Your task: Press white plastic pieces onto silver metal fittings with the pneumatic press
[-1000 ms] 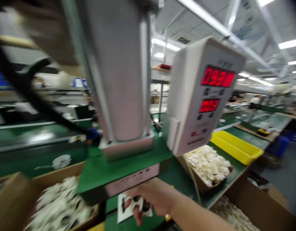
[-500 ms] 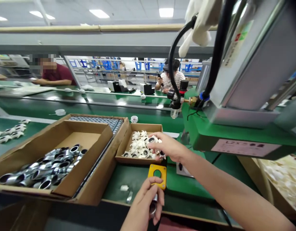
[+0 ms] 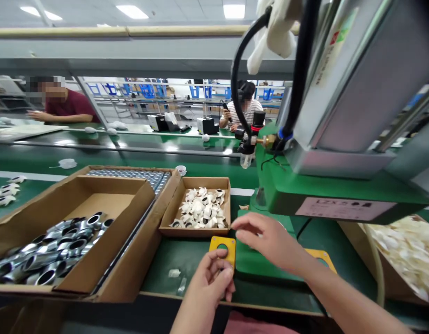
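Observation:
My left hand (image 3: 216, 278) is closed, its fingers curled in beside the near yellow button box (image 3: 231, 246). The shiny metal sleeve seen in it a moment before is now hidden by the fingers. My right hand (image 3: 261, 236) hangs over the green press base (image 3: 247, 266), fingers loosely apart with nothing visible in them. Just left of it, a small cardboard box (image 3: 165, 221) holds white bladed wheels (image 3: 200, 206), some showing dark metal sleeves in their centres. A larger carton (image 3: 131, 218) at left holds loose metal sleeves (image 3: 66, 243).
The press head (image 3: 340, 195) with its hoses overhangs the right side. A second yellow button box (image 3: 319, 255) is partly behind my right forearm. At far right sits a carton of pale parts (image 3: 402, 255). Two people sit across the line.
My right hand has left the small box of white wheels and come toward me over the press base. My left hand has curled further and the sleeve no longer shows. The view has shifted slightly.

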Available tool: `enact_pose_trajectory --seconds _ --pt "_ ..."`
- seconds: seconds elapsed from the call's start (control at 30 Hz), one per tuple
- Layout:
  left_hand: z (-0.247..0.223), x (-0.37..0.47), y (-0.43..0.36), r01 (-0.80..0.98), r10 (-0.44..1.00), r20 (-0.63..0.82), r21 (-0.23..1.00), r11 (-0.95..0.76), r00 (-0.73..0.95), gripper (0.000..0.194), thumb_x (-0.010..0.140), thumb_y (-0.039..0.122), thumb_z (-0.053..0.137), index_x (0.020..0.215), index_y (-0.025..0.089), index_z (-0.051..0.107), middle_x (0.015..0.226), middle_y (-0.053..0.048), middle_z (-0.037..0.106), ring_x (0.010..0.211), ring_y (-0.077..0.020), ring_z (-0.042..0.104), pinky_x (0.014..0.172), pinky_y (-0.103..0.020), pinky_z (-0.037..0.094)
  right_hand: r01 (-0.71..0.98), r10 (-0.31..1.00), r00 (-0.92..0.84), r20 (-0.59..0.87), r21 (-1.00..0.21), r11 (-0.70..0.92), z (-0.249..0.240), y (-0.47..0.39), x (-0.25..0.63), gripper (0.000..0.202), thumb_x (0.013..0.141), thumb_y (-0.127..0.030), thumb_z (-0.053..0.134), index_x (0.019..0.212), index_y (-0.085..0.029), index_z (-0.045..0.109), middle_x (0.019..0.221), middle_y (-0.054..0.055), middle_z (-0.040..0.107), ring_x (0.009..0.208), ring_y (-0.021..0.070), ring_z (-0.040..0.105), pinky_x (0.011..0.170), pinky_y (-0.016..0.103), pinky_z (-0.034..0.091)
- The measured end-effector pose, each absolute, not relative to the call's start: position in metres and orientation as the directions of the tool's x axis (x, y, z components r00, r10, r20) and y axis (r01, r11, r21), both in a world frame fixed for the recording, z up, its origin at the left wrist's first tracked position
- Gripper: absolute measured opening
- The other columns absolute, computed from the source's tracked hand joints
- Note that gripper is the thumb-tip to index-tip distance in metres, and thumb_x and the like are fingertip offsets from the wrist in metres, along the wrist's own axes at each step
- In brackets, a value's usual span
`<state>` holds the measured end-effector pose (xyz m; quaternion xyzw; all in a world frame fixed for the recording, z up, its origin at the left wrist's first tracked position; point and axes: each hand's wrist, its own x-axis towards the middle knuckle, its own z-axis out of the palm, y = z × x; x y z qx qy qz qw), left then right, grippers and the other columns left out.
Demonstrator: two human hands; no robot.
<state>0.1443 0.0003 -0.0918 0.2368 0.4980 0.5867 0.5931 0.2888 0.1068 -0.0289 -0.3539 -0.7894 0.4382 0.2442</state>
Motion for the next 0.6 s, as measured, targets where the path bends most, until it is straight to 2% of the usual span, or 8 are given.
enact_pose_trajectory --seconds 0.13,0.27,0.33,0.43,0.5,0.6 --pt "-0.088 0.156 0.013 -0.516 0.940 -0.316 0.831 0.209 -0.127 0.022 0.079 0.035 0.064 0.090 0.015 0.060 0.075 -0.002 0.058 0.050 -0.0053 0.044 0.044 -0.018 0.032 0.368 0.822 -0.567 0.060 -0.874 0.318 -0.040 0.076 0.336 0.013 0.085 -0.032 0.055 0.093 -0.027 0.065 0.094 -0.002 0.066 0.088 0.0142 0.060 0.078 0.024 0.046" --pt "-0.073 0.177 0.042 -0.606 0.950 -0.294 0.776 0.174 -0.103 0.026 0.085 0.039 0.055 0.091 0.014 0.060 0.070 -0.003 0.058 0.048 -0.0057 0.044 0.041 -0.017 0.033 0.369 0.894 -0.448 -0.008 -0.912 0.177 -0.053 0.059 0.373 0.017 0.087 -0.035 0.053 0.091 -0.024 0.065 0.088 0.000 0.067 0.084 0.0146 0.061 0.076 0.024 0.046" --pt "-0.061 0.189 0.062 -0.635 0.957 -0.269 0.760 0.139 -0.112 0.020 0.084 0.032 0.057 0.091 0.014 0.060 0.068 -0.002 0.057 0.048 -0.0060 0.044 0.041 -0.015 0.033 0.352 0.920 -0.390 -0.032 -0.929 0.116 -0.059 0.053 0.388 0.019 0.087 -0.036 0.053 0.093 -0.023 0.066 0.090 0.001 0.068 0.084 0.0151 0.062 0.075 0.024 0.047" --pt "-0.047 0.204 0.093 -0.707 0.985 -0.152 0.705 0.050 -0.081 0.005 0.079 0.015 0.060 0.083 0.013 0.058 0.071 -0.002 0.055 0.052 -0.0054 0.045 0.043 -0.014 0.037 0.360 0.954 -0.299 -0.032 -0.929 0.081 -0.068 0.047 0.411 0.019 0.086 -0.034 0.055 0.093 -0.022 0.067 0.091 0.001 0.069 0.084 0.0157 0.063 0.078 0.026 0.047" --pt "-0.043 0.210 0.109 -0.788 0.993 -0.116 0.614 0.047 -0.031 0.008 0.077 0.006 0.060 0.079 0.013 0.056 0.071 0.000 0.052 0.054 -0.0056 0.047 0.044 -0.014 0.041 0.363 0.974 -0.226 -0.018 -0.929 0.067 -0.073 0.043 0.429 0.019 0.086 -0.033 0.055 0.093 -0.021 0.068 0.091 0.001 0.069 0.085 0.0161 0.063 0.080 0.026 0.047" --pt "-0.042 0.215 0.118 -0.871 0.989 -0.142 0.482 0.100 0.035 0.013 0.078 0.002 0.057 0.080 0.014 0.053 0.069 0.002 0.048 0.055 -0.0065 0.049 0.043 -0.015 0.043 0.399 0.995 -0.103 0.002 -0.916 0.043 -0.078 0.036 0.462 0.020 0.087 -0.035 0.053 0.095 -0.022 0.067 0.093 0.001 0.069 0.088 0.0163 0.062 0.081 0.026 0.047"
